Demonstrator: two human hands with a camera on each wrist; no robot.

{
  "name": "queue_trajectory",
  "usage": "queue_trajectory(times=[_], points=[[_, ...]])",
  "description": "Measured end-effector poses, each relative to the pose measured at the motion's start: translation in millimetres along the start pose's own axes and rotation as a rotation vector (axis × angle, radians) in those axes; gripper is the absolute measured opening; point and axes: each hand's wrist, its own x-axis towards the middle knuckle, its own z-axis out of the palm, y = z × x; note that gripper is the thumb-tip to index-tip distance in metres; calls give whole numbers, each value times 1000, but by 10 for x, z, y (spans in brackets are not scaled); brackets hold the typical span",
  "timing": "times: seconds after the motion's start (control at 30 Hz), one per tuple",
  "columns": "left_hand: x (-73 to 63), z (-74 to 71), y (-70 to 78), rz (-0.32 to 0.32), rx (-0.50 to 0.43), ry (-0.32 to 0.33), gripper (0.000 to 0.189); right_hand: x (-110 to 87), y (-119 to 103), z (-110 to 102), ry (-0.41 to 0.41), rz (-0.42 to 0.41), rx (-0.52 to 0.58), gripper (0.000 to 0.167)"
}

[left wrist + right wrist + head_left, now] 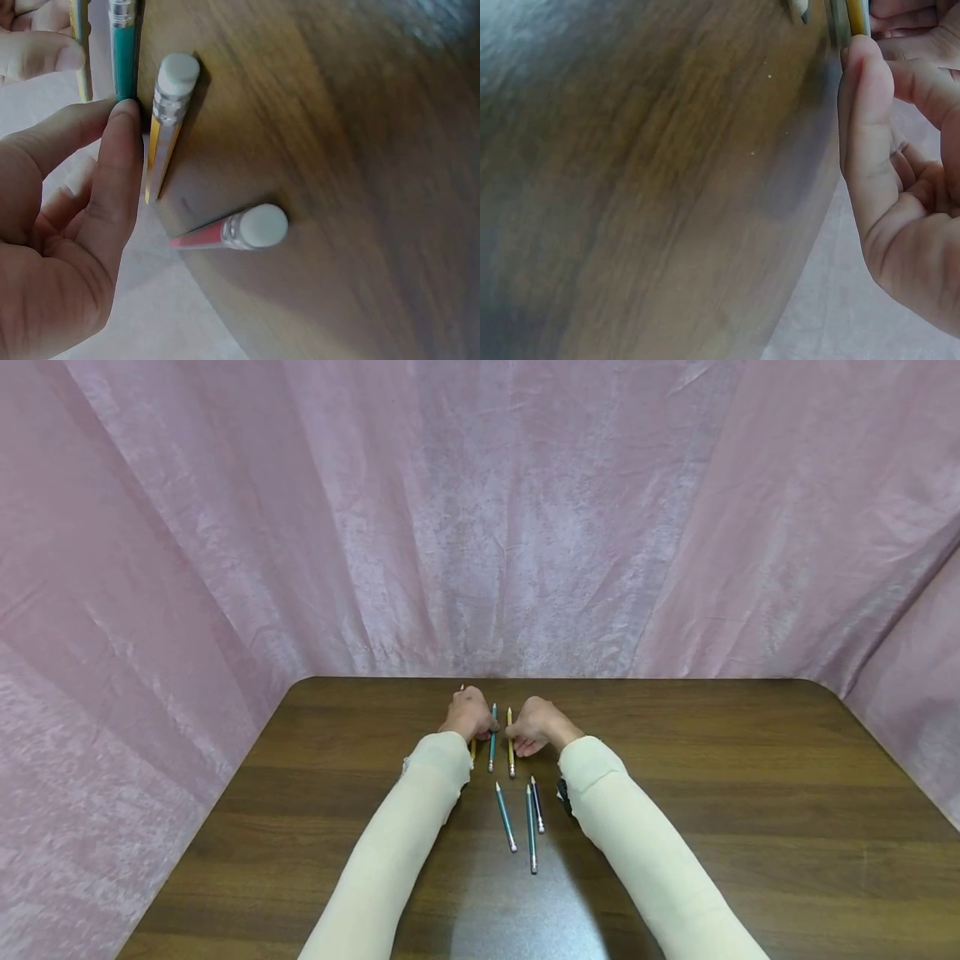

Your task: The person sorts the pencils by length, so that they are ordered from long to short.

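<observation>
Near the table's far edge, my left hand [468, 714] pinches a teal pencil [492, 752] between thumb and finger. Just right of it, my right hand [538, 727] pinches a yellow pencil [512, 760]; the two pencils stand roughly parallel, a small gap apart. In the left wrist view, a second yellow pencil [159, 146] and a red pencil [202, 235], both with white erasers, lie beside the left hand. From above, that hand mostly hides these two. The right wrist view shows the thumb and finger of the right hand [907, 180] at the yellow pencil [857, 16].
Nearer on the brown wooden table [735, 777] lie two more teal pencils, one on the left [506, 817] and a longer-looking teal pencil [531, 835], with a dark purple pencil [537, 806] close beside it. A pink curtain [525, 527] hangs behind the table.
</observation>
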Motion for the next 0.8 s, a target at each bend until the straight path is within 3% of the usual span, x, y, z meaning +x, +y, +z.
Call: queue_trajectory(times=[0.8], points=[[-76, -11, 2, 0, 25, 32, 13, 93, 26, 76, 99, 24, -4, 20]])
